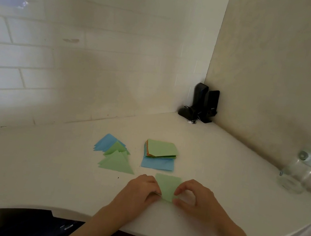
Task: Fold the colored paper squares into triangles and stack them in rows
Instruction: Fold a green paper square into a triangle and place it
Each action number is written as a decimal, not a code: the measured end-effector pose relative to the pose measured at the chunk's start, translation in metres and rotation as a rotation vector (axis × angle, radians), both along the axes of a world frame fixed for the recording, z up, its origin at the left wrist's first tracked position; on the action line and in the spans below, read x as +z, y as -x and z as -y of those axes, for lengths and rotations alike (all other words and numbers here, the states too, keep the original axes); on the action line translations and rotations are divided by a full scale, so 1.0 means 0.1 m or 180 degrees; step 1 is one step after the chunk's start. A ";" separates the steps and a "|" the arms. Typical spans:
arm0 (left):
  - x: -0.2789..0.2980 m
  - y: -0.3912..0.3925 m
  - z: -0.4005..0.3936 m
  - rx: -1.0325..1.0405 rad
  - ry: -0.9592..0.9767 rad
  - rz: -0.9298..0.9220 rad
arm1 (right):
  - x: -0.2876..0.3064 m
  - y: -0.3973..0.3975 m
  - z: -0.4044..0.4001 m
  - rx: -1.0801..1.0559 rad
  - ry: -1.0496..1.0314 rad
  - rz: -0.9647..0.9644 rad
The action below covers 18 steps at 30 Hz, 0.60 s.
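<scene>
We work on the white desk (220, 190), a broad surface set into a room corner, with tiled wall behind it and plain wall to the right. Nothing lies between our hands and the two paper groups.

The stack of unfolded squares (159, 154) sits at centre desk, green sheet on top, orange edges showing in the middle and a blue sheet protruding at the near side. To its left lie the folded triangles (114, 153), blue ones farther back and green ones nearer, overlapping in a loose row. A clear glass jar (295, 176) stands well apart at the right edge; black speakers (204, 103) with cables occupy the far corner. Neither obstructs the work area.

The green square (167, 187) in hand lies flat on the desk, just near of the stack. We judge it very light, thin and pliable: it will slide on the smooth top and crease permanently wherever it is pressed. Take hold at the corners and keep one edge pinned while folding.

The left hand (141, 189) has curled fingers and pinches the near-left edge of the green square. The right hand (197, 198) arches over the right edge, fingertips bearing on the sheet and thumb at its near corner; whether it lifts the corner we cannot tell.
</scene>
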<state>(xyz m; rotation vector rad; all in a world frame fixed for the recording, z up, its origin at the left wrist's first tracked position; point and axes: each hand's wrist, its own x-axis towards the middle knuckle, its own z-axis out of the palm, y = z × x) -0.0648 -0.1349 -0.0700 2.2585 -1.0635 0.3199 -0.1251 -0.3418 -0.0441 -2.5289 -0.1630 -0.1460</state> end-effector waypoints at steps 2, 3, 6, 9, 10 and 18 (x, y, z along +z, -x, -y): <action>-0.01 0.01 0.03 0.0085 0.0123 -0.0035 | -0.08 0.05 0.00 -0.0073 -0.0084 0.0238; -0.02 0.01 0.04 0.0127 0.0190 -0.0076 | -0.12 0.06 -0.01 -0.0105 -0.0060 0.0308; -0.03 -0.01 0.06 0.0200 0.0318 -0.0214 | -0.23 0.09 -0.05 -0.0168 0.0241 0.0401; -0.03 -0.02 0.06 0.0210 0.0353 -0.0343 | -0.28 0.07 -0.11 -0.0382 0.0248 0.0484; -0.03 -0.03 0.05 0.0258 0.0352 -0.0369 | -0.28 0.06 -0.14 -0.0455 0.0210 0.0515; -0.08 -0.03 0.03 0.1127 0.0274 -0.0262 | -0.27 0.00 -0.24 -0.1020 0.0065 0.0415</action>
